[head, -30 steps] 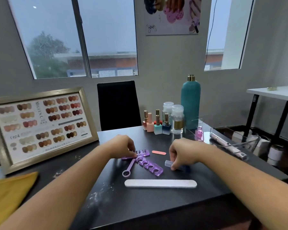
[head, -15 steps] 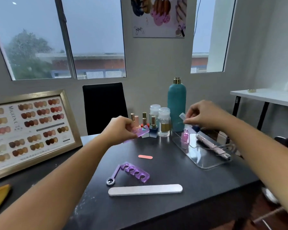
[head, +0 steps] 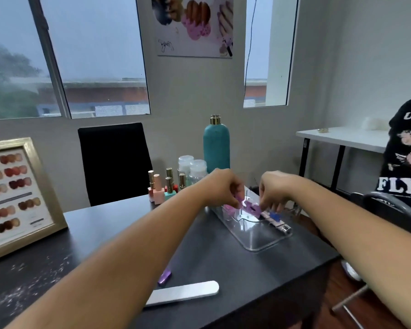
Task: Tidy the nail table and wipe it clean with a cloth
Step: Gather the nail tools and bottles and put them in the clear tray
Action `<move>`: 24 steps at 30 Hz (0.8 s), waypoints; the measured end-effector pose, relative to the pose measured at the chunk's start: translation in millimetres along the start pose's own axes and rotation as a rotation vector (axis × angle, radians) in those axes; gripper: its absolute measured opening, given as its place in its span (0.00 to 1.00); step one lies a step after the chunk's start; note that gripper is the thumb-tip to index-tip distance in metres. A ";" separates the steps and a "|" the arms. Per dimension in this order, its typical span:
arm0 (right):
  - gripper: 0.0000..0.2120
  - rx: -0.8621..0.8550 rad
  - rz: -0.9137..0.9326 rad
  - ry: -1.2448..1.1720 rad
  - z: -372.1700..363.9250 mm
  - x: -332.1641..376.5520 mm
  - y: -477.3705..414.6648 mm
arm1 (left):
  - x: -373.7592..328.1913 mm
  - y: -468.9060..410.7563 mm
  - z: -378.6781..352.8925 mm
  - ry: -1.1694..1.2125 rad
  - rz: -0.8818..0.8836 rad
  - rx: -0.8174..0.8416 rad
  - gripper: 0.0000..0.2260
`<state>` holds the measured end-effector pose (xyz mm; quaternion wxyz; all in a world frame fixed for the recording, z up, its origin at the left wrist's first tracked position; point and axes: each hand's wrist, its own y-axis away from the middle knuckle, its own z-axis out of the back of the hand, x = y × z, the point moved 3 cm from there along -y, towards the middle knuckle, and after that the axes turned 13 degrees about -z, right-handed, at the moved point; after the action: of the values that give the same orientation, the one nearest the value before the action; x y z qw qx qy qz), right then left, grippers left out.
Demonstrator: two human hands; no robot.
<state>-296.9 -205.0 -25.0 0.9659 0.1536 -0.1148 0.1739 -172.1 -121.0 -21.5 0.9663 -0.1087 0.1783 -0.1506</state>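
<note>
My left hand [head: 223, 188] pinches a purple toe separator [head: 250, 208] just above the far end of a clear plastic tray [head: 266, 242] at the right of the black nail table [head: 223, 264]. My right hand [head: 274, 189] hovers over the same tray, fingers curled down at the separator's right end. A small blue piece [head: 274, 216] lies right under those fingertips; whether they hold it is unclear. A long white nail file [head: 184, 293] lies near the front edge. A purple tool tip [head: 165, 277] peeks out beside my left forearm. White dust [head: 22, 295] speckles the table's left part.
Nail polish bottles [head: 161, 191], clear jars [head: 192, 167] and a tall teal bottle [head: 216, 146] stand at the back. A framed colour chart [head: 14, 193] leans at the left. A black chair [head: 114, 160] is behind the table. A person in a black T-shirt [head: 408, 167] sits at the right.
Both hands have moved right and come down together over the clear tray. The left carried a purple toe separator there. The view has swung right, and the yellow cloth has left the frame.
</note>
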 end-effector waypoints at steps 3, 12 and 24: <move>0.15 0.057 -0.003 0.016 -6.5 -0.2 -0.2 | 5.6 1.2 -6.9 0.010 0.020 0.062 0.06; 0.08 -0.127 0.094 -0.063 5.3 12.5 15.1 | 13.6 30.9 23.6 0.081 0.069 -0.105 0.06; 0.05 -0.198 0.588 -0.094 -61.5 125.1 74.3 | 57.9 184.4 56.3 -0.029 0.331 -0.218 0.05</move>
<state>-199.9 -80.3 -28.5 0.8781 0.0267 -0.2152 0.4265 -52.7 40.3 -36.7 0.9629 -0.1839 0.1948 0.0322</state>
